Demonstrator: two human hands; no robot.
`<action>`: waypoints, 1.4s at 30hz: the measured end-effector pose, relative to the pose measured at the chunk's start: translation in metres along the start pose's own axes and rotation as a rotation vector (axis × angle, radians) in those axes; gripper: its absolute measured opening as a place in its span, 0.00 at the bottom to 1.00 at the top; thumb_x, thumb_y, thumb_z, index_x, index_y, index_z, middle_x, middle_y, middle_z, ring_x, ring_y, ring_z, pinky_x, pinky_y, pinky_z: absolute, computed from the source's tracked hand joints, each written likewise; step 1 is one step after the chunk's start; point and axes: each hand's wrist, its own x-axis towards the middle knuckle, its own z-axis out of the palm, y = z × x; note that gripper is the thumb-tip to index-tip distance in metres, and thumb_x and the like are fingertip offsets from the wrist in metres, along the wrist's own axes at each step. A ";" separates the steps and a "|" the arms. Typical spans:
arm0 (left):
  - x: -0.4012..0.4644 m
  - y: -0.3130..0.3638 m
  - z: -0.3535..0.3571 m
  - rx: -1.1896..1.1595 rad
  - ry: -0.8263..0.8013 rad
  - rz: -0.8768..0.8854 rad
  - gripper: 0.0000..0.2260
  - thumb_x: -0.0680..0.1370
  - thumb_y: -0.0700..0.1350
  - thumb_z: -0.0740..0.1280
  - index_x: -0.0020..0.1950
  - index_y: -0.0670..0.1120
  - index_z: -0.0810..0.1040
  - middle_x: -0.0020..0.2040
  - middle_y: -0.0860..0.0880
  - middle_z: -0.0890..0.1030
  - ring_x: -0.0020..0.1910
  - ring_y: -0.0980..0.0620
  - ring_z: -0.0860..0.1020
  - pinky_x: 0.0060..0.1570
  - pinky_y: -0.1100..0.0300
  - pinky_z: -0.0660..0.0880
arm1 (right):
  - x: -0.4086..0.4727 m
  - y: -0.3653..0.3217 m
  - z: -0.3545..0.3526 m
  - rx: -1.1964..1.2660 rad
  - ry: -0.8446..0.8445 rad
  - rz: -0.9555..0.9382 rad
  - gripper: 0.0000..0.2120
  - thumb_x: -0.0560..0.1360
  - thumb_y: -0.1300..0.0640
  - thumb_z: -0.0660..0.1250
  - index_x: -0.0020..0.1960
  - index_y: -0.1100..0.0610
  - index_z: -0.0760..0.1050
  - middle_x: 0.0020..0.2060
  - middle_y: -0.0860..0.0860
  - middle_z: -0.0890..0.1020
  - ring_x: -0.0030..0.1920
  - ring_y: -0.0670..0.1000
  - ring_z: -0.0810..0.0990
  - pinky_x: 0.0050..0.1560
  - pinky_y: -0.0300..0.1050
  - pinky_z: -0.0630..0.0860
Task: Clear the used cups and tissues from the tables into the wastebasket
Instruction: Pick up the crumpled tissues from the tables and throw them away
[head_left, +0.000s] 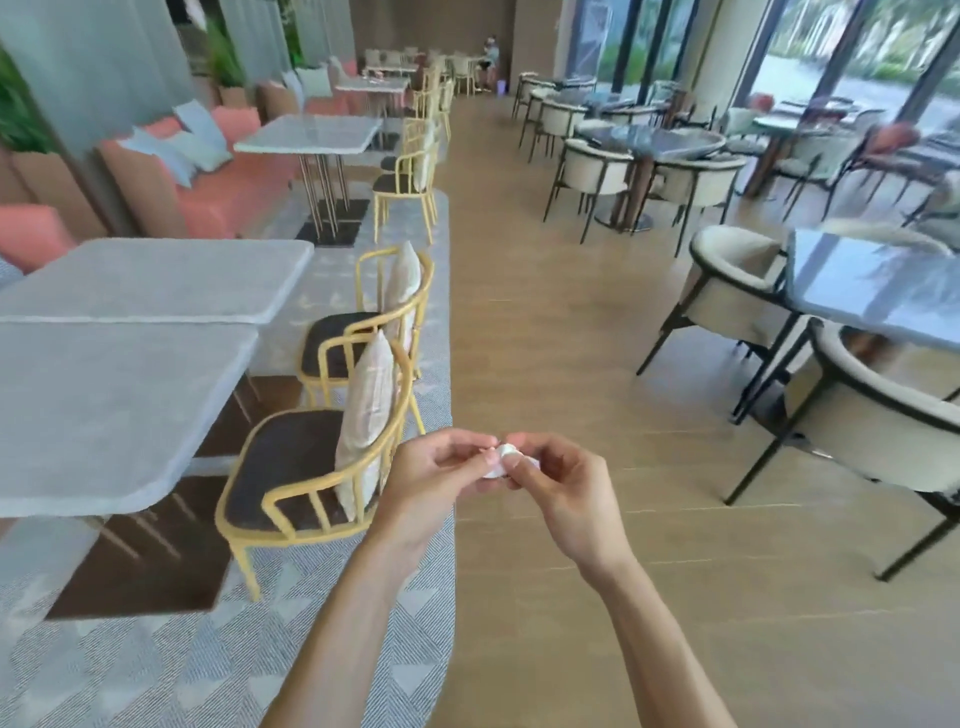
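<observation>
White tissue (497, 462), yellow chair (311, 467), grey table (104, 415), coral sofa (228, 192)

yellow chairs (311, 467), pink sofa (218, 182), wooden floor (545, 312)

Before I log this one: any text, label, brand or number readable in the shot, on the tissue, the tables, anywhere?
None can be read.
Tissue, pinched between the left hand and right hand: plain white, no print shows.
Nearest grey table: bare top, no label or number.
Pale panel by the far window: too blurred to tell whether it bears text.
</observation>
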 end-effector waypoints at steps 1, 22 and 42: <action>0.021 -0.001 0.007 0.009 -0.017 -0.008 0.04 0.77 0.33 0.72 0.51 0.37 0.83 0.46 0.39 0.86 0.46 0.46 0.85 0.55 0.45 0.81 | 0.017 0.004 -0.005 0.004 0.015 0.014 0.06 0.78 0.66 0.71 0.54 0.61 0.84 0.42 0.51 0.88 0.37 0.44 0.82 0.42 0.35 0.77; 0.489 0.025 0.147 0.018 0.056 0.007 0.03 0.77 0.32 0.71 0.50 0.37 0.84 0.39 0.44 0.83 0.38 0.50 0.83 0.43 0.56 0.83 | 0.490 0.080 -0.193 -0.010 0.139 0.098 0.03 0.79 0.61 0.72 0.49 0.57 0.85 0.42 0.46 0.88 0.44 0.40 0.84 0.48 0.31 0.76; 1.031 0.069 0.193 -0.045 0.018 -0.015 0.03 0.78 0.36 0.71 0.49 0.36 0.83 0.38 0.46 0.84 0.36 0.52 0.82 0.40 0.58 0.83 | 0.999 0.143 -0.242 -0.050 0.312 0.106 0.04 0.78 0.64 0.70 0.48 0.61 0.84 0.45 0.52 0.88 0.51 0.52 0.87 0.56 0.47 0.82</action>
